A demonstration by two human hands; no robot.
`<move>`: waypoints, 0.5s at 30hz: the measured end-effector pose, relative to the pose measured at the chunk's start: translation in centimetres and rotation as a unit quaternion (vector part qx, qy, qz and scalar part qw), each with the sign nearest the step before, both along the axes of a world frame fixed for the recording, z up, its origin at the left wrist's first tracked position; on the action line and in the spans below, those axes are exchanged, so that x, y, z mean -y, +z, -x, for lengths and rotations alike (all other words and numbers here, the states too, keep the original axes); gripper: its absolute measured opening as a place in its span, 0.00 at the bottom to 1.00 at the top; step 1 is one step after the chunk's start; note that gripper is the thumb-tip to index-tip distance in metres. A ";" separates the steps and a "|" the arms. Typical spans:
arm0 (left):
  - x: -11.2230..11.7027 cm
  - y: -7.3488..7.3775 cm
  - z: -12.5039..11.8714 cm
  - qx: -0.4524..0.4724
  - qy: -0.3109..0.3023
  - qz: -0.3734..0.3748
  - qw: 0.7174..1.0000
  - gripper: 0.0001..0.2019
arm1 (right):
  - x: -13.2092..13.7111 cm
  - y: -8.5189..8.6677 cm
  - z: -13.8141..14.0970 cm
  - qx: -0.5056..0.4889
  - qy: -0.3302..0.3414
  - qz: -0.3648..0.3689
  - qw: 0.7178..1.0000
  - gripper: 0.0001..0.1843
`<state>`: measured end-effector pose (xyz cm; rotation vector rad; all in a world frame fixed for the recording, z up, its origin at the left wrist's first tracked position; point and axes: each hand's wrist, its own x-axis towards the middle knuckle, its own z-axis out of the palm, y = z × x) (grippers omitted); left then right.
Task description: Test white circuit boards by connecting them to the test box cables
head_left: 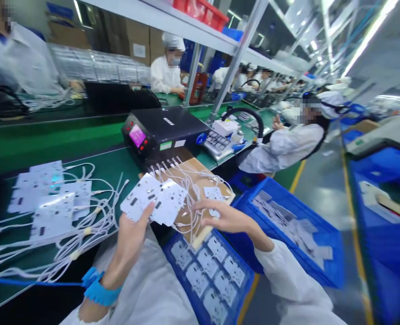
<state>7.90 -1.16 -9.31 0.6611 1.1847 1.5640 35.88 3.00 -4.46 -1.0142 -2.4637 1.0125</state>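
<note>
My left hand (132, 232) is closed on a fan of white flat circuit boards (154, 201), thumb on top, held above the bench edge. A blue strap circles that wrist. My right hand (222, 216) reaches forward with fingers spread over white cables (193, 185) and a white board (214, 195) lying on a brown cardboard sheet (200, 169). The fingertips are at the cables; whether they pinch one is unclear. The cables run from a black tester box (164, 131) with a pink lit screen.
More white boards with cables (51, 203) lie on the green bench at left. A blue tray of boards (209, 275) sits on my lap; a blue bin (294, 230) stands at right. Co-workers in white coats sit opposite and further down the line.
</note>
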 end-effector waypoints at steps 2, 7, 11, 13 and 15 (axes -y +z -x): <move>-0.2 0.4 -0.5 0.011 -0.001 -0.006 1.000 0.32 | -1.1 -0.8 -2.5 0.049 -0.089 -0.053 0.993 0.17; -1.8 -0.5 -3.4 0.001 -0.025 -0.022 0.999 0.28 | -3.6 -5.0 -4.4 0.282 -0.162 -0.156 0.933 0.17; -3.4 -2.1 -5.8 -0.056 -0.031 -0.014 0.998 0.23 | -4.9 -6.1 -4.2 0.332 -0.176 -0.141 0.916 0.10; -3.9 -2.5 -6.5 -0.071 -0.027 -0.003 0.997 0.22 | -5.3 -5.7 -4.6 0.281 -0.162 -0.130 0.937 0.09; -4.2 -2.7 -6.9 -0.079 -0.027 0.000 0.997 0.19 | -5.6 -5.0 -5.0 0.187 -0.142 -0.060 0.970 0.13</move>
